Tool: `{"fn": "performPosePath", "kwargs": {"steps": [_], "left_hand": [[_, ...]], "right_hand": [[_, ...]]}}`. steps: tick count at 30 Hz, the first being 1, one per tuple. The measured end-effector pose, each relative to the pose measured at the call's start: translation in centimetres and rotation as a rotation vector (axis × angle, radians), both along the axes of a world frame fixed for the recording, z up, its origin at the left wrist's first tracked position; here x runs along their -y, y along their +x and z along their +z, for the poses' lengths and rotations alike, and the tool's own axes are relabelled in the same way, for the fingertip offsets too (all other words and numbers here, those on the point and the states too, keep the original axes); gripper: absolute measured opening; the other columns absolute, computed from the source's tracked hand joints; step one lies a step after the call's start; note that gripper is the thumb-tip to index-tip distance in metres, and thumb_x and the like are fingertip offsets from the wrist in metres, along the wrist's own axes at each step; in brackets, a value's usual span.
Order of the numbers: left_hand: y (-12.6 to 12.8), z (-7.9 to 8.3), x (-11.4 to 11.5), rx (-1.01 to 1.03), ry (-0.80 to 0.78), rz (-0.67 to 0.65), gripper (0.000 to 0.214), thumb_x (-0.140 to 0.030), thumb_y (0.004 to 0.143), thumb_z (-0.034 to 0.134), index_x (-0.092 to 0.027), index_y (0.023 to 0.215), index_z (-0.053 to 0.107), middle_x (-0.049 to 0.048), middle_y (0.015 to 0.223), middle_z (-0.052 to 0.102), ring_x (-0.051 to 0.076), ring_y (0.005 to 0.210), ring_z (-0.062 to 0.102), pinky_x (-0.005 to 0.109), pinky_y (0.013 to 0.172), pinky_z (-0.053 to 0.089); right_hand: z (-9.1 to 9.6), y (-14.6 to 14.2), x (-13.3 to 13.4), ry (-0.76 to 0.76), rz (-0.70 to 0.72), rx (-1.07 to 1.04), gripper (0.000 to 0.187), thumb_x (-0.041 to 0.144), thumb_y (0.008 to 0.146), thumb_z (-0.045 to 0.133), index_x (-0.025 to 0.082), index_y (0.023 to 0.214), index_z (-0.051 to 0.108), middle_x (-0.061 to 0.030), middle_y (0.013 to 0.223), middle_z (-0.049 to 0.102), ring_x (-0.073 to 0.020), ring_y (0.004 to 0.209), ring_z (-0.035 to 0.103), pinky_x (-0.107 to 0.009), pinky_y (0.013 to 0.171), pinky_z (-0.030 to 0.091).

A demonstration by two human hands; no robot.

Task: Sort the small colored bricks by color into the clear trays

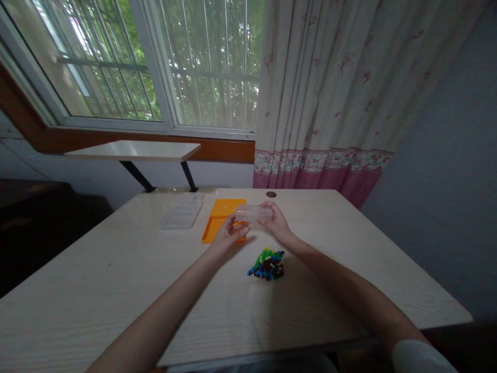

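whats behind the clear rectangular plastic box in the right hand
Part of an orange plastic case shows, lying on the pale wood-grain table. The box and left hand cover some of it; those parts cannot be made out.

Bright window past my table

Beyond the far edge, I see outside bars and greenery through the glass, brown wood beneath. A white shelf on black legs rises at the far left corner. Behind the far right corner, a flowered, pink-hemmed curtain hangs beside a bluish wall.
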State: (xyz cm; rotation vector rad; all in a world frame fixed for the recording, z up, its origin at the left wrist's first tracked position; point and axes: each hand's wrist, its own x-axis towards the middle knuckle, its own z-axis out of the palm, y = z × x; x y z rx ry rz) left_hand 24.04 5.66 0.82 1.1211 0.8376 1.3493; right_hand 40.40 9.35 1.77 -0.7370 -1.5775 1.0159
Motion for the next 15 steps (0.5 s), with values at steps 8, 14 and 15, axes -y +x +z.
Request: {"fn": "performPosePath", "kwargs": {"steps": [8, 14, 15], "left_hand": [[-0.2, -0.2, -0.1, 0.114, 0.093, 0.135, 0.044, -0.03, 0.056, 0.075, -0.02, 0.093, 0.053, 0.0018, 0.091, 0.059, 0.015, 0.085, 0.057, 0.031, 0.081, 0.044], [0.0, 0.0, 0.4, -0.08, 0.192, 0.275, 0.045, -0.029, 0.057, 0.073, -0.02, 0.096, 0.051, 0.0022, 0.094, 0.055, 0.016, 0.089, 0.054, 0.03, 0.081, 0.043], [0.1, 0.2, 0.6, -0.119, 0.193, 0.297, 0.046, -0.028, 0.056, 0.073, -0.02, 0.096, 0.051, 0.0025, 0.095, 0.055, 0.016, 0.09, 0.054, 0.03, 0.08, 0.044]], "right_hand": [[-0.2, -0.3, 1.0, 0.085, 0.088, 0.225, 0.036, 0.038, 0.068, 0.063, 0.021, 0.098, 0.05, -0.0058, 0.111, 0.05, -0.0186, 0.104, 0.048, -0.033, 0.083, 0.043], [0.9, -0.3, 2.4, 0.243, 0.111, 0.376, 0.033, 0.03, 0.075, 0.057, 0.018, 0.106, 0.054, -0.006, 0.102, 0.061, -0.0151, 0.092, 0.058, -0.033, 0.085, 0.046], [1.0, -0.3, 2.6, 0.253, 0.119, 0.387, 0.033, 0.029, 0.075, 0.056, 0.018, 0.106, 0.055, -0.0057, 0.101, 0.062, -0.0145, 0.088, 0.06, -0.032, 0.083, 0.048]]}}
